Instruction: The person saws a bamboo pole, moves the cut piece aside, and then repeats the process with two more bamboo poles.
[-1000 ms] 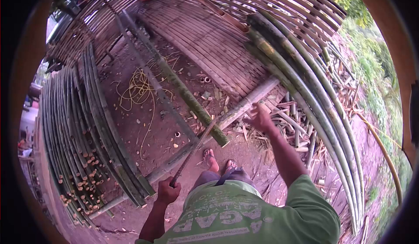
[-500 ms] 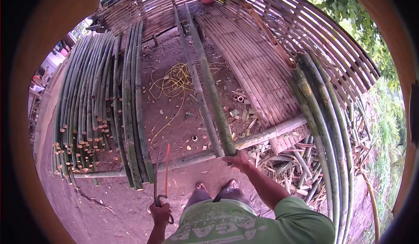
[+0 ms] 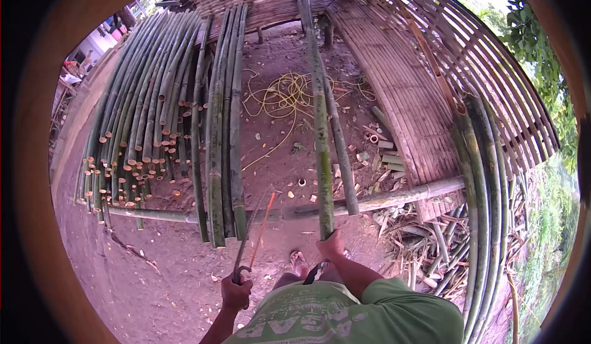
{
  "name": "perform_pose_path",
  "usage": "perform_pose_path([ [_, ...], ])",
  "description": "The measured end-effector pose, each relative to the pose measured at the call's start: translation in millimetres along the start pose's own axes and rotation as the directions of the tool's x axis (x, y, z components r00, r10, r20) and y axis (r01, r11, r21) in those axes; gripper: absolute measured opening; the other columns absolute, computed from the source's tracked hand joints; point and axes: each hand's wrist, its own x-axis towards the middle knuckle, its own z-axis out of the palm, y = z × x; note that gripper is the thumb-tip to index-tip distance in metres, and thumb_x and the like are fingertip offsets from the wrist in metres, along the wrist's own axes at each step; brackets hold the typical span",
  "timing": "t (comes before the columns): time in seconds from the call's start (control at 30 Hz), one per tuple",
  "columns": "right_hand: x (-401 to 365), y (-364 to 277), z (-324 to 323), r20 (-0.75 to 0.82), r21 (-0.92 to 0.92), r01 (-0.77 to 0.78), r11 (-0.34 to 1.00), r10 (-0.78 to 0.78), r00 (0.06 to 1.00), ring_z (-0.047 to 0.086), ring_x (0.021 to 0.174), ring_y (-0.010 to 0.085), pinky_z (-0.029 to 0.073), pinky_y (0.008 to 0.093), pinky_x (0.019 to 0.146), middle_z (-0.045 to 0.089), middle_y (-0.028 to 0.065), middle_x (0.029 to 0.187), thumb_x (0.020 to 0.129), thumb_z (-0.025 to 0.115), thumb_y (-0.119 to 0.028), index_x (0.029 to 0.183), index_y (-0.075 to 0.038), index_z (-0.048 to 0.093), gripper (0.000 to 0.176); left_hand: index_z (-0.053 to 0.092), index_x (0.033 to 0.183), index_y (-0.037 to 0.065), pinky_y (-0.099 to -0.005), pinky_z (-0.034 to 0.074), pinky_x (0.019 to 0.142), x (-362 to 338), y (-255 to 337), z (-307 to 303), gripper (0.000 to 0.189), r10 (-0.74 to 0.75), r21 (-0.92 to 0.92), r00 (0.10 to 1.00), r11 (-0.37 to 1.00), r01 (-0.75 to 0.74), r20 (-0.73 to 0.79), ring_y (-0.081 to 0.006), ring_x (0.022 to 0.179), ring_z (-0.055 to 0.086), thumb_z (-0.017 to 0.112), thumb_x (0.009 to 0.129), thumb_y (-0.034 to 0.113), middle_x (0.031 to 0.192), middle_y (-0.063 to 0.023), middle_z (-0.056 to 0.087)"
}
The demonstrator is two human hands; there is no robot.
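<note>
My right hand is wrapped around the near end of a long green bamboo pole that runs away from me over the crossbar. Just right of it, a second, greyer bamboo pole rests on the same crossbar. Low on the left, my left hand is closed on the dark curved handle of a saw-like tool. A narrow dark edge and a thin orange strip point up from its handle. The tool's tip is close to the ends of several bamboo poles on the left.
A large stack of cut bamboo lies at left along the crossbar. To the right are a slatted bamboo bench, leaning poles and split scraps. A tangled yellow rope lies on the ground, beyond the crossbar.
The held bamboo pole has shifted from the right side of the greyer pole to its left, its end closer to me. The view has turned left.
</note>
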Motion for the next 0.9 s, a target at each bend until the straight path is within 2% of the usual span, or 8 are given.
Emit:
perform_pose_path([
  [0.07, 5.7, 4.5, 6.1, 0.005, -0.081, 0.027, 0.996, -0.027, 1.000, 0.062, 0.096, 0.0438, 0.049, 0.0486, 0.084, 0.062, 0.0282, 0.100, 0.066, 0.070, -0.032, 0.118, 0.002, 0.040, 0.069, 0.045, 0.063, 0.009, -0.0277, 0.037, 0.043, 10.2, -9.0, -11.0, 0.023, 0.031, 0.093, 0.998, 0.995, -0.036, 0.048, -0.0081, 0.045, 0.044, 0.068, 0.069, 0.008, 0.052, 0.0021, 0.047],
  [0.17, 6.1, 4.5, 3.2, 0.014, -0.160, -0.012, 0.987, 0.015, 1.000, 0.061, 0.099, 0.0437, 0.049, 0.0478, 0.089, 0.062, 0.0287, 0.103, 0.068, 0.069, -0.031, 0.124, 0.001, 0.034, 0.073, 0.046, 0.062, 0.008, -0.0279, 0.035, 0.044, 12.2, -5.5, -15.9, 0.023, -0.059, -0.010, 0.995, 0.998, 0.060, 0.084, -0.0072, 0.047, 0.042, 0.068, 0.069, 0.010, 0.052, 0.0027, 0.046],
  [0.33, 3.0, -0.9, -6.7, 0.036, -0.219, -0.006, 0.976, 0.014, 0.999, 0.058, 0.107, 0.0405, 0.047, 0.0450, 0.093, 0.058, 0.0281, 0.114, 0.067, 0.071, -0.030, 0.127, 0.000, 0.035, 0.076, 0.047, 0.061, 0.007, -0.0280, 0.033, 0.045, 35.7, -41.7, -25.7, 0.023, 0.049, -0.018, 0.996, 0.999, -0.047, 0.076, -0.0068, 0.048, 0.039, 0.068, 0.069, 0.010, 0.052, 0.0031, 0.044],
  [0.57, 2.2, -1.7, -24.6, 0.042, -0.290, 0.088, 0.953, -0.079, 0.996, 0.059, 0.104, 0.0409, 0.047, 0.0457, 0.092, 0.060, 0.0256, 0.109, 0.063, 0.074, -0.031, 0.124, -0.002, 0.036, 0.077, 0.046, 0.061, 0.007, -0.0280, 0.034, 0.045, 28.5, -56.5, -40.5, 0.024, 0.049, -0.067, 0.999, 0.996, -0.051, -0.020, -0.0071, 0.047, 0.039, 0.069, 0.069, 0.010, 0.052, 0.0028, 0.044],
  [0.7, 19.6, 11.2, -20.3, 0.020, -0.365, 0.146, 0.920, -0.149, 0.989, 0.060, 0.103, 0.0396, 0.048, 0.0446, 0.092, 0.061, 0.0247, 0.108, 0.062, 0.074, -0.030, 0.122, 0.000, 0.037, 0.076, 0.046, 0.062, 0.007, -0.0278, 0.034, 0.044, 1.9, -67.3, -49.0, 0.024, 0.018, -0.099, 0.997, 0.995, -0.026, -0.075, -0.0071, 0.047, 0.039, 0.069, 0.069, 0.010, 0.052, 0.0026, 0.044],
  [0.83, 15.9, -13.4, -18.5, 0.127, -0.299, 0.109, 0.948, -0.073, 0.989, 0.061, 0.101, 0.0379, 0.051, 0.0416, 0.088, 0.061, 0.0247, 0.106, 0.056, 0.079, -0.027, 0.119, 0.004, 0.041, 0.080, 0.046, 0.063, 0.007, -0.0283, 0.035, 0.044, -16.8, -87.4, -46.6, 0.023, -0.006, -0.136, 0.993, 0.991, -0.010, -0.114, -0.0073, 0.047, 0.042, 0.069, 0.070, 0.008, 0.052, 0.0030, 0.045],
  [0.87, 22.9, -10.3, 2.3, 0.150, -0.348, 0.166, 0.923, -0.120, 0.981, 0.056, 0.112, 0.0382, 0.049, 0.0440, 0.092, 0.057, 0.0247, 0.118, 0.062, 0.079, -0.026, 0.128, 0.003, 0.037, 0.083, 0.045, 0.063, 0.007, -0.0283, 0.037, 0.044, -21.0, -80.8, -48.2, 0.024, 0.008, -0.125, 0.993, 0.992, -0.022, -0.114, -0.0082, 0.046, 0.045, 0.068, 0.070, 0.007, 0.052, 0.0022, 0.046],
  [0.9, 22.5, -15.3, 27.9, 0.126, -0.340, 0.207, 0.917, -0.174, 0.977, 0.056, 0.112, 0.0385, 0.050, 0.0430, 0.092, 0.057, 0.0253, 0.118, 0.061, 0.081, -0.027, 0.131, 0.004, 0.034, 0.090, 0.045, 0.063, 0.007, -0.0281, 0.038, 0.044, -23.1, -79.5, -47.8, 0.024, -0.010, -0.156, 0.993, 0.988, -0.009, -0.119, -0.0084, 0.046, 0.046, 0.068, 0.070, 0.006, 0.052, 0.0018, 0.046],
])
